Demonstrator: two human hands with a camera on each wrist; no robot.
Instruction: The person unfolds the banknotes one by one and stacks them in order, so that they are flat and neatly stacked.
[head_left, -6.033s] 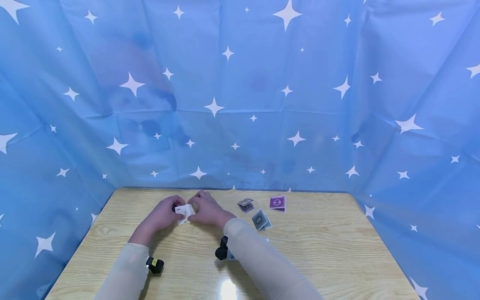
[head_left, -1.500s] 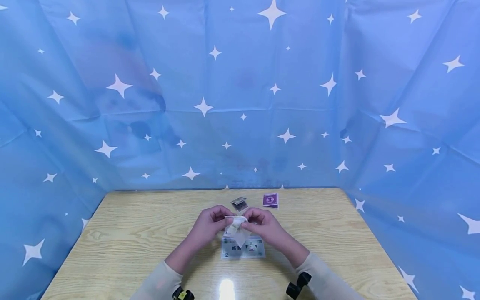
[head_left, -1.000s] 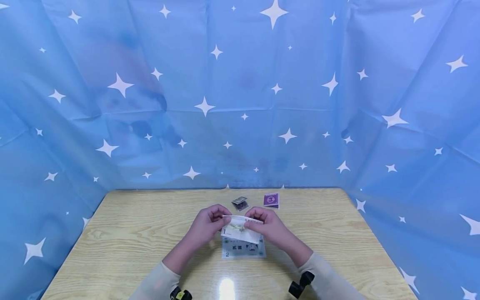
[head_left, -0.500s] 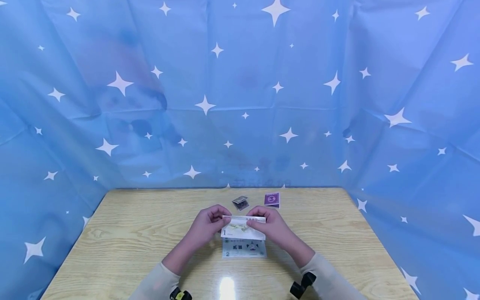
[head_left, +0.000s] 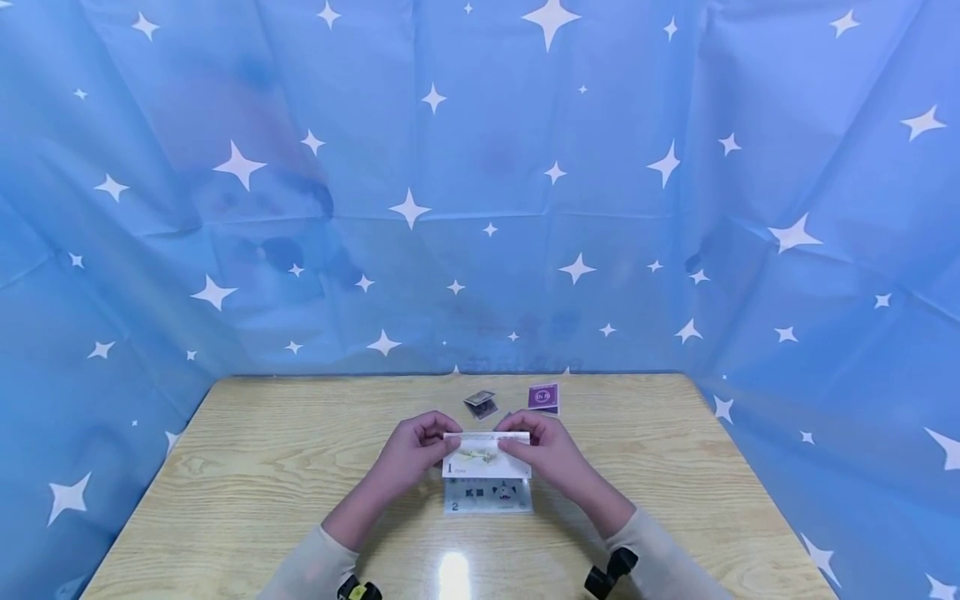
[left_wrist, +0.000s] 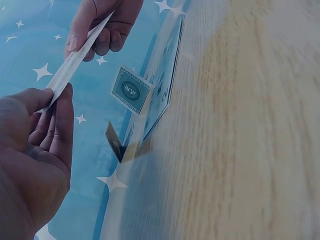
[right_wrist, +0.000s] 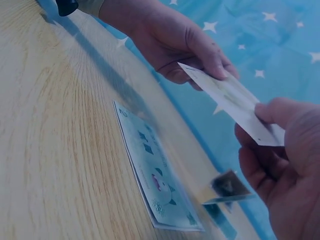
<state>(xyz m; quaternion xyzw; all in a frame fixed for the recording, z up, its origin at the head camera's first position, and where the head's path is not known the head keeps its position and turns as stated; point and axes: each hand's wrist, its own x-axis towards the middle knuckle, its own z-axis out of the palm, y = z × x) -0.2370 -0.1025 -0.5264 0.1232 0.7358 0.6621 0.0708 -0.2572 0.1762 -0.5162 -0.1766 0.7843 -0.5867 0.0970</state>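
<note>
A white play banknote printed with a 1 point(head_left: 480, 458) is stretched out flat between the two hands, above the table. My left hand point(head_left: 408, 457) pinches its left end between thumb and fingers. At the other end, my right hand point(head_left: 553, 457) pinches it the same way. In the left wrist view the note point(left_wrist: 70, 70) appears nearly edge-on. Directly below lies a greenish note marked 2 point(head_left: 487, 498), its upper part hidden by the held note. The right wrist view shows more than one layer at the edge of this green note point(right_wrist: 155, 175).
Behind the hands, a folded dark brown note point(head_left: 480, 404) and a folded purple note point(head_left: 543, 398) stand on the wooden table point(head_left: 300, 433). A folded grey-green note point(left_wrist: 131, 91), mostly hidden in the head view, shows in the left wrist view. A blue star-patterned curtain point(head_left: 480, 183) surrounds the table.
Both hands have moved from the left side to the middle with the white note. It has gone from folded and crumpled to open and flat, then levelled over the green note.
</note>
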